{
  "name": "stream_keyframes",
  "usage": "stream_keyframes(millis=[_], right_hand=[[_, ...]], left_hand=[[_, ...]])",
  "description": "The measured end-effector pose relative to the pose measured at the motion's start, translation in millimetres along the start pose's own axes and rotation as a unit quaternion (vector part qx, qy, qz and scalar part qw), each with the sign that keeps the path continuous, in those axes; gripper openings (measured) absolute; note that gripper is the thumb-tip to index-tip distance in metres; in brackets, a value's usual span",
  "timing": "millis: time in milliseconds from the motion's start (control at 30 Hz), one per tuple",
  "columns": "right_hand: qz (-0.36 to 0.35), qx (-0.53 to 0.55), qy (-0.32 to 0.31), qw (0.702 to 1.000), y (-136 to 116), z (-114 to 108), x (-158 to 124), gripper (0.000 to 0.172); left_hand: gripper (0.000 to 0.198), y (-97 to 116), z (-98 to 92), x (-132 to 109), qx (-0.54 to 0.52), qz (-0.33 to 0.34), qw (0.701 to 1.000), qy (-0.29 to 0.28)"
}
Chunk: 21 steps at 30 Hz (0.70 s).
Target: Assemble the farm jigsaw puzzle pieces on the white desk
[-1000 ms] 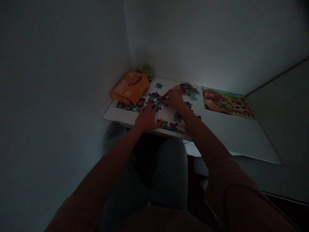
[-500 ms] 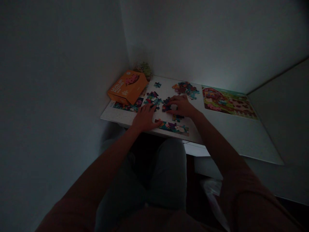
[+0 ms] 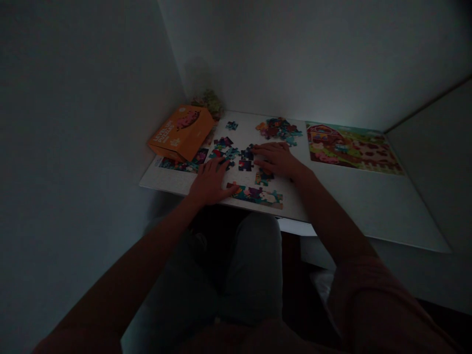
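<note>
Left hand splayed palm-down, right hand flat, fingers extended

Scattered, flat, colourful jigsaw pieces

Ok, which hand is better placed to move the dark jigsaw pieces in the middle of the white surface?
Probably the right hand: its fingertips sit right beside the dark jigsaw pieces. The left hand lies flat further off, next to the joined strip of pieces near the edge.
</note>
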State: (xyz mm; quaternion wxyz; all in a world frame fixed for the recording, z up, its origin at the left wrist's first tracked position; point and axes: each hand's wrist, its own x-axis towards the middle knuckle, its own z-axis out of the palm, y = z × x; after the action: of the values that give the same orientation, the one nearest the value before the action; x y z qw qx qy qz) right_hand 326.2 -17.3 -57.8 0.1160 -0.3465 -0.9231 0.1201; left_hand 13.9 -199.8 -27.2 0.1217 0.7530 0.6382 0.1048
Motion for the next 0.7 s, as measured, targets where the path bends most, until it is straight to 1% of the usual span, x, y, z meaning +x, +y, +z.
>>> stream_keyframes(millis=[133, 267, 367, 467, 567, 633, 700], right_hand=[[0.018, 0.012, 0.007, 1.0, 8.6, -5.0, -6.6, 0.068], [0.024, 0.025, 0.054, 0.998, 28.1, -22.3, -21.9, 0.072], [0.015, 0.007, 0.074, 0.997, 50.1, -38.3, -38.5, 0.066], [0.01, -0.017, 0.079, 0.997, 62.6, -43.1, -51.4, 0.061], [0.02, -0.029, 0.068, 0.997, 54.1, -32.8, -48.4, 0.065], [0.021, -0.031, 0.046, 0.998, 39.8, -22.3, -37.5, 0.071], [0.009, -0.034, 0.019, 0.999, 25.2, -13.4, -25.1, 0.072]], left_hand=[[0.102, -1.8, 3.5, 0.7, 0.02, 0.001, 1.0, 0.004], [0.093, -5.2, 8.1, 1.2, 0.018, 0.012, 0.999, 0.034], [0.09, -5.9, 9.0, 0.5, 0.008, 0.022, 0.998, 0.051], [0.092, -4.5, 7.4, -0.5, 0.006, 0.02, 0.998, 0.051], [0.093, -2.6, 4.7, -1.4, 0.008, 0.017, 0.999, 0.037], [0.095, -1.6, 3.1, -1.9, 0.011, 0.014, 0.999, 0.031], [0.096, -0.7, 2.0, -2.2, 0.016, 0.011, 0.999, 0.029]])
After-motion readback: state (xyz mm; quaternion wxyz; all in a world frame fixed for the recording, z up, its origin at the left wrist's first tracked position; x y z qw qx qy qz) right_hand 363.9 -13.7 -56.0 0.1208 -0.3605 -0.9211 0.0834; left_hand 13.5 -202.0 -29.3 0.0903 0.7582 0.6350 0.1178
